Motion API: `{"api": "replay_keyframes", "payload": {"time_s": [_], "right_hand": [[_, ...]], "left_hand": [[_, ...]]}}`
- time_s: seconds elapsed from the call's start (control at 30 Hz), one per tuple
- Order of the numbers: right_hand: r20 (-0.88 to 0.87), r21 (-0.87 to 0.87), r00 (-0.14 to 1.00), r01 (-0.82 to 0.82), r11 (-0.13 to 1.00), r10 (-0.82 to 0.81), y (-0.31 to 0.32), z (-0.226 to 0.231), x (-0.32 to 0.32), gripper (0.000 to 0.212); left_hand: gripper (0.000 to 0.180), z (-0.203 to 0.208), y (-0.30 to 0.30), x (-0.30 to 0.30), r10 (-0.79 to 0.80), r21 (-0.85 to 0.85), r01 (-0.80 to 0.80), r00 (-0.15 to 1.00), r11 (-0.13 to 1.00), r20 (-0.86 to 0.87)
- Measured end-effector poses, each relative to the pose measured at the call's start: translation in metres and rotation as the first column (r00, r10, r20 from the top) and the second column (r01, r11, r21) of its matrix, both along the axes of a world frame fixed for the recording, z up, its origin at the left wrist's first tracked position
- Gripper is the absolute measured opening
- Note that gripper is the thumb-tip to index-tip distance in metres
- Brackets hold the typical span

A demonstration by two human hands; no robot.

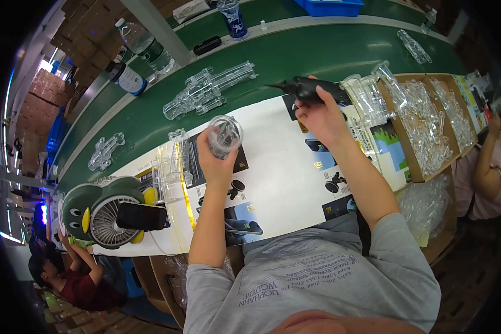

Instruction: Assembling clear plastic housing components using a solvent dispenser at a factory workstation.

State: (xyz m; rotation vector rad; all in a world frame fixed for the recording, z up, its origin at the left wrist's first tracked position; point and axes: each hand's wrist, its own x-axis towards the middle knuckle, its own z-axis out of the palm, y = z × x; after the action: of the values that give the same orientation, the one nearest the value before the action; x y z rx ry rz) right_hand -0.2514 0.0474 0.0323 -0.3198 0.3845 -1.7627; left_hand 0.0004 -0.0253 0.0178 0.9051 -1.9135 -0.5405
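My left hand (216,161) is raised above the white printed sheet (278,167) and grips a clear round plastic part (225,136), open end toward the camera. My right hand (320,117) holds a black pistol-shaped power tool (306,89), its thin tip pointing left over the green belt. The tool tip and the clear part are apart, roughly a hand's width. Both forearms come up from my grey shirt at the lower edge.
Clear plastic assemblies (209,89) lie on the green conveyor belt (295,53). A cardboard box (412,150) full of clear parts sits at the right. A green penguin-shaped fan (108,211) stands at the left. Bottles (145,44) and a blue bin (328,6) line the far side. Co-workers sit at both ends.
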Motion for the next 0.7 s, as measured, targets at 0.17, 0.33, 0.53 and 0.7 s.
{"api": "replay_keyframes", "payload": {"time_s": [0.17,0.33,0.53,0.7], "right_hand": [[-0.16,0.21,0.987,0.06,0.976,-0.026,0.007,0.016,0.02,0.035],[-0.386,0.132,0.922,0.083,0.988,-0.026,0.011,0.016,0.034,0.036],[-0.488,0.064,0.868,0.14,0.988,-0.091,0.019,0.028,0.046,0.041],[-0.615,-0.021,0.778,0.145,0.989,-0.127,0.026,0.032,0.062,0.043]], "left_hand": [[0.062,0.005,0.004,0.002,-0.015,0.203,0.087,0.944,0.975,-0.33],[0.066,0.002,0.001,0.004,0.023,0.246,0.044,0.964,0.968,-0.264],[0.069,-0.002,-0.002,0.006,-0.132,0.193,0.195,0.945,0.962,-0.3],[0.067,-0.005,0.002,-0.001,-0.067,0.211,0.149,0.933,0.966,-0.354]]}}
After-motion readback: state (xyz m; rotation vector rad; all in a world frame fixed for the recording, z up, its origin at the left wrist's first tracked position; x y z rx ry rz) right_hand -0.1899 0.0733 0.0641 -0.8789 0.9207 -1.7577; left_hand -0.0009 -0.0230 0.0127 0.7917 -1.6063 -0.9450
